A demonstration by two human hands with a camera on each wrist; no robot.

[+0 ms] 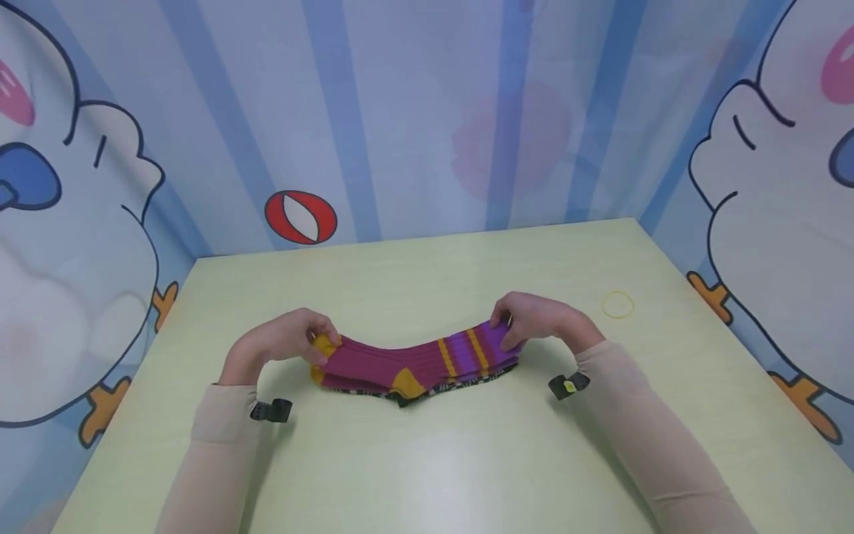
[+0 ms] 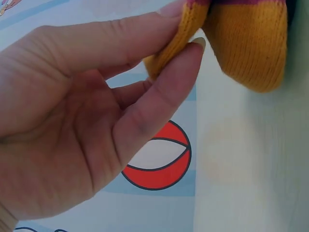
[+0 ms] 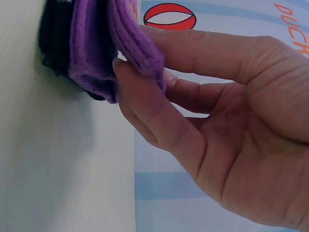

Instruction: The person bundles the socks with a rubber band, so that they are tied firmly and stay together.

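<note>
In the head view a maroon sock (image 1: pixel 380 365) with an orange toe and heel and a purple striped cuff lies stretched sideways over other socks. My left hand (image 1: pixel 288 337) pinches its orange toe (image 2: pixel 178 41) between thumb and fingers. At the opposite end, my right hand (image 1: pixel 534 320) pinches the purple cuff (image 3: pixel 137 43). Beneath it is a second sock with an orange toe (image 2: pixel 251 43), apart from the pinched one in the left wrist view. A dark patterned sock (image 1: pixel 360 391) shows at the bottom of the stack, mostly covered.
A thin yellow ring (image 1: pixel 617 305), like a rubber band, lies on the pale table (image 1: pixel 440 467) to the right. Behind the table hangs a blue striped backdrop (image 1: pixel 427 119) with cartoon prints. Each sleeve has a small black device near the wrist.
</note>
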